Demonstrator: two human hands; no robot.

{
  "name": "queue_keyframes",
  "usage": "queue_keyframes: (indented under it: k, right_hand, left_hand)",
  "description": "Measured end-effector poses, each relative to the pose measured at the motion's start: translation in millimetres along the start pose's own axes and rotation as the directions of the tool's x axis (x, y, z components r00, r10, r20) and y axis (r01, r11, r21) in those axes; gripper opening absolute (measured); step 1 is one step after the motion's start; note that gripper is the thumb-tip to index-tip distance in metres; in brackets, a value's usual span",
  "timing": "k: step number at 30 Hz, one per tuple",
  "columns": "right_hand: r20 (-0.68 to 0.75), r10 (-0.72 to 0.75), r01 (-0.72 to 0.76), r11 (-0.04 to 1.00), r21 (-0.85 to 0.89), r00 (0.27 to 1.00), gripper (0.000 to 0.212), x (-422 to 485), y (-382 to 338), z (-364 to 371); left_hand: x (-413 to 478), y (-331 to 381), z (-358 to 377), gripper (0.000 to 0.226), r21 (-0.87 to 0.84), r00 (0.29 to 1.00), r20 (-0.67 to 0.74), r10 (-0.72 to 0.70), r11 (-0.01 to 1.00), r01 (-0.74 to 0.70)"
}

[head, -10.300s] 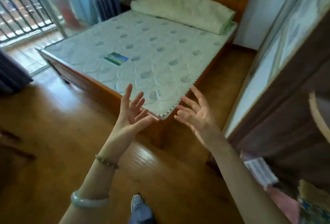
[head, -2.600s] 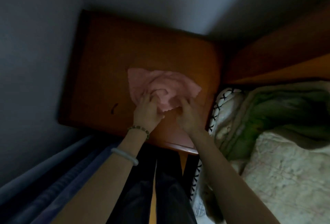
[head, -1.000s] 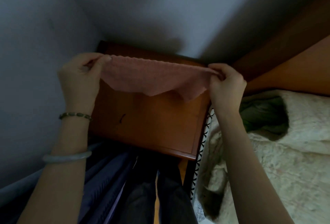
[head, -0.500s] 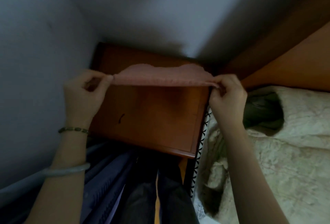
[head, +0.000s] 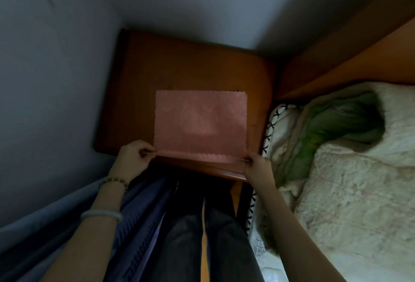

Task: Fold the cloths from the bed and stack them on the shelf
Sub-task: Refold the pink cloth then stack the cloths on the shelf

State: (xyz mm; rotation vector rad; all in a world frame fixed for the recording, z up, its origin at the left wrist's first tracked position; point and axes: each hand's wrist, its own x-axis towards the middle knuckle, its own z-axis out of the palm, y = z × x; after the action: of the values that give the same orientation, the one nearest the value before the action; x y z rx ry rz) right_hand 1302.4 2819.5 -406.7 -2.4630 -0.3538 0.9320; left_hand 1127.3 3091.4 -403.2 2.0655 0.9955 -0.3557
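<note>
A pink cloth (head: 199, 120) with scalloped edges lies spread flat on the wooden bedside shelf (head: 157, 61). Its near edge sits at the shelf's front rim. My left hand (head: 132, 158) pinches the near left corner of the cloth. My right hand (head: 258, 169) pinches the near right corner. Both near corners are lifted slightly off the wood, while the far edge rests flat.
Grey walls close in the shelf on the left and behind. The bed (head: 359, 191), with its pale quilted mattress and a green-lined pillow (head: 336, 124), lies to the right, under a wooden headboard (head: 348, 57). A dark blue curtain (head: 67, 236) hangs at the lower left beside my legs.
The cloth was held up stretched between my hands above the shelf. It now lies flat on the wood, and both hands have come down to the front edge, still holding the corners.
</note>
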Motion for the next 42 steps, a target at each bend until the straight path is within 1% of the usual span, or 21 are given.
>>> queue_keyframes:
  k: [2, 4, 6, 9, 11, 13, 16, 18, 21, 23, 27, 30, 33, 38, 42]
  right_hand:
    - [0.017, 0.031, -0.031, 1.000, -0.003, 0.999, 0.033, -4.4, 7.4, 6.1]
    - [0.015, 0.073, -0.073, 0.997, 0.019, 0.997, 0.036, -3.7, 12.4, 8.6]
    - [-0.013, 0.156, -0.154, 0.981, 0.122, 0.988, 0.035, 2.7, 13.6, 7.4]
    - [-0.087, 0.275, -0.234, 0.916, 0.326, 0.957, 0.021, 25.6, 6.2, 2.4]
    - [-0.107, 0.314, -0.237, 0.863, 0.446, 0.943, 0.014, 45.2, -5.3, -4.8]
    - [-0.123, 0.333, -0.218, 0.813, 0.540, 0.935, 0.017, 66.6, -17.8, -12.3]
    - [-0.159, 0.353, -0.193, 0.776, 0.601, 0.922, 0.015, 97.9, -28.2, -14.5]
    - [-0.209, 0.378, -0.185, 0.776, 0.604, 0.902, 0.018, 117.7, -30.3, -12.2]
    - [-0.276, 0.367, -0.179, 0.831, 0.527, 0.888, 0.022, 141.1, -32.8, -10.2]
    - [-0.297, 0.358, -0.189, 0.861, 0.472, 0.885, 0.024, 152.4, -29.7, -6.0]
    - [-0.314, 0.326, -0.193, 0.902, 0.387, 0.892, 0.025, 163.1, -29.1, 0.0]
    - [-0.330, 0.331, -0.187, 0.897, 0.400, 0.884, 0.024, 165.0, -30.9, 1.6]
    - [-0.359, 0.339, -0.173, 0.890, 0.423, 0.870, 0.023, 167.7, -29.5, 2.5]
    - [-0.398, 0.302, -0.112, 0.894, 0.434, 0.866, 0.020, 173.6, -28.4, 2.2]
    - [-0.411, 0.279, -0.073, 0.891, 0.449, 0.868, 0.021, 180.2, -31.1, 4.4]
  left_hand:
    - [0.4, -4.1, 3.6, 0.014, -0.009, 0.998, 0.044, -0.033, 0.999, 0.033]
    - [3.6, -4.0, 3.5, 0.011, -0.046, 0.997, 0.036, -0.065, 0.997, 0.066]
    - [9.4, -1.6, 1.6, 0.011, -0.113, 0.997, -0.021, -0.078, 0.991, 0.076]
    - [26.8, 3.3, -2.8, 0.012, -0.288, 0.985, -0.104, -0.138, 0.952, 0.103]
    - [41.6, 7.9, -4.5, 0.011, -0.406, 0.973, -0.130, -0.190, 0.906, 0.123]
    - [56.8, 11.7, -4.5, 0.012, -0.496, 0.958, -0.145, -0.246, 0.856, 0.145]
    - [75.7, 14.9, -1.9, 0.013, -0.592, 0.935, -0.169, -0.311, 0.791, 0.156]
    - [88.4, 16.7, -0.1, 0.011, -0.624, 0.928, -0.186, -0.324, 0.768, 0.143]
    - [108.9, 18.7, 0.9, 0.011, -0.620, 0.930, -0.220, -0.296, 0.778, 0.101]
    - [123.0, 19.2, 2.4, 0.008, -0.574, 0.927, -0.247, -0.282, 0.813, 0.094]
    - [144.8, 20.1, 10.0, 0.020, -0.428, 0.901, -0.332, -0.278, 0.896, 0.119]
    - [151.5, 23.5, 15.7, 0.019, -0.415, 0.876, -0.375, -0.303, 0.900, 0.133]
    - [153.4, 24.8, 18.2, 0.017, -0.393, 0.855, -0.424, -0.299, 0.911, 0.124]
    - [156.0, 30.4, 20.5, 0.018, -0.371, 0.831, -0.476, -0.288, 0.922, 0.107]
    - [156.0, 35.5, 27.6, 0.022, -0.419, 0.792, -0.507, -0.340, 0.900, 0.119]
